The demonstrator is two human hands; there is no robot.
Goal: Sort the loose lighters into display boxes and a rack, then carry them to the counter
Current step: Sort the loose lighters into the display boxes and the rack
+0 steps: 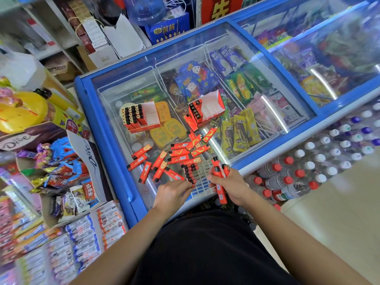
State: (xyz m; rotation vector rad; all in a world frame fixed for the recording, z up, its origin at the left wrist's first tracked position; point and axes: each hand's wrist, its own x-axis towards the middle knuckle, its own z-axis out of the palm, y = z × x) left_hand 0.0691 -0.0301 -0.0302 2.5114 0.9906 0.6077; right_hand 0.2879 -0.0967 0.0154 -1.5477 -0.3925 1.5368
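Several loose red lighters (176,156) lie scattered on the glass lid of a blue freezer (102,128). A white plastic rack (202,177) sits at the lid's near edge, with a row of lighters (189,173) standing along its left side. My left hand (172,194) touches the rack's near left corner by that row. My right hand (230,187) grips a few red lighters (221,182) just right of the rack. Further back stand two red display boxes: the left box (141,116) is mostly filled, the right box (207,109) holds one row.
Candy and chocolate displays (61,171) crowd the left side against the freezer. Packs of bottled water (308,171) are stacked on the floor to the right. Shelves, paper bags and a water jug (144,9) stand behind the freezer.
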